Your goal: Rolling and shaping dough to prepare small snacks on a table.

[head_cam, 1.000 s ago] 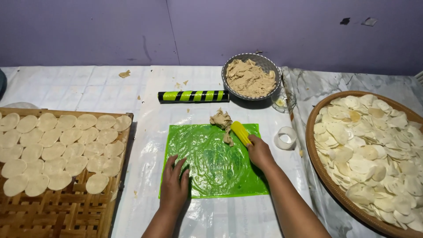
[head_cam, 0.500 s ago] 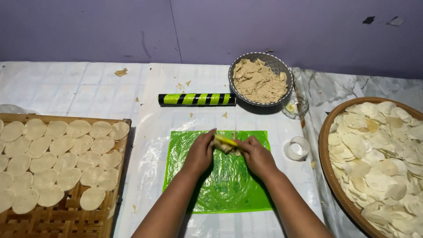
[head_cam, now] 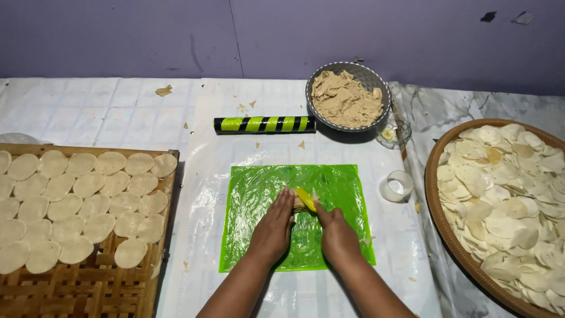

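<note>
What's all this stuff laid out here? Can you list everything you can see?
green plastic sheet: one, bright green, centre of the table
dough lump: one, tan, on the sheet between the hands
yellow scraper: one, yellow, against the dough
rolling stick: one, black with green stripes, behind the sheet
metal bowl: one, grey, full of tan dough, back right
round ring cutter: one, white, right of the sheet
woven tray: one, brown, left, holding many pale dough rounds
round basket: one, brown, right, heaped with pale rounds
table cover: one, white
left hand: one, pressing the dough
right hand: one, by the scraper
</note>
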